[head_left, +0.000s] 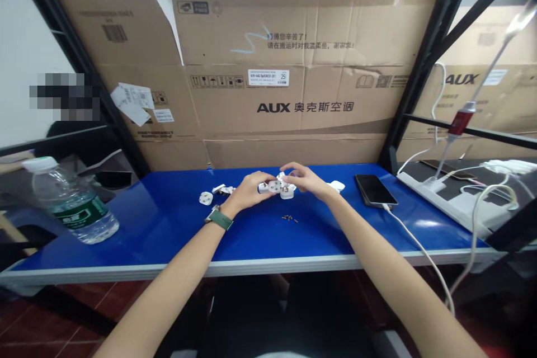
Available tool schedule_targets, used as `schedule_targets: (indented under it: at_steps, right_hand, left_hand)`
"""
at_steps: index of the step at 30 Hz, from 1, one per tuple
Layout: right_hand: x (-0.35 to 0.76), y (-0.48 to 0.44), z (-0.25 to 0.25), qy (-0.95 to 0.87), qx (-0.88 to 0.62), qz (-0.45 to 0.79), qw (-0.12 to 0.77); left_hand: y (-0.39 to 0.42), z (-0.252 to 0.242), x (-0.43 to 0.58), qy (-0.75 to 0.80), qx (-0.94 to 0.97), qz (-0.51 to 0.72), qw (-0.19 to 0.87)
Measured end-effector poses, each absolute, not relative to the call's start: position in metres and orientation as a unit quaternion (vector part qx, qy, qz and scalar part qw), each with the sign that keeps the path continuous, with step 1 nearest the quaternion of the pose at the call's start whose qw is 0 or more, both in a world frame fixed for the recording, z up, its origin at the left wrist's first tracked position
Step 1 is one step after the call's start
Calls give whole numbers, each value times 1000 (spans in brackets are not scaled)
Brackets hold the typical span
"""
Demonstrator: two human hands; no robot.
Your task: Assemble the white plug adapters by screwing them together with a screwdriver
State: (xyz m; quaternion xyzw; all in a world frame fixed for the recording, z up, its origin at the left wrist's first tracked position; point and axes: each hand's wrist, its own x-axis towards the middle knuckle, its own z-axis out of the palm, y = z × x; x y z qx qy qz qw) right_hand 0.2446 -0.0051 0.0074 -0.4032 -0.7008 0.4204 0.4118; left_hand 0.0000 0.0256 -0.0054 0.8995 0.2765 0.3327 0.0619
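Note:
My left hand, with a green-strapped watch on its wrist, is closed on a small white plastic plug part above the middle of the blue table. Close beside it, my right hand has thumb and fingers curled together at a white piece; exactly what they pinch is too small to make out. Just under the fingers sits another white plug part. Several small screws lie on the table nearer to me. Left of my left hand are a round white plug part and several more white pieces.
A white piece lies beyond my right wrist. Further right are a phone on a white cable and a power strip. A water bottle stands at the left. Cardboard walls off the back of the blue table.

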Motion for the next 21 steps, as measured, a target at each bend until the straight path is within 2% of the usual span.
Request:
schedule_targets:
  at_steps: [3, 10, 15, 21]
  right_hand:
    - [239, -2, 2, -690, -461, 394, 396]
    - [226, -1, -4, -624, -493, 465, 390]
    - [224, 0, -9, -622, -471, 495, 381]
    - [223, 3, -16, -640, -472, 475, 376]
  left_hand:
    - [24, -6, 4, 268, 901, 341, 30]
    - [27, -14, 7, 227, 910, 348, -20]
    - [26, -15, 7, 217, 911, 350, -14]
    - [24, -14, 7, 226, 909, 351, 0]
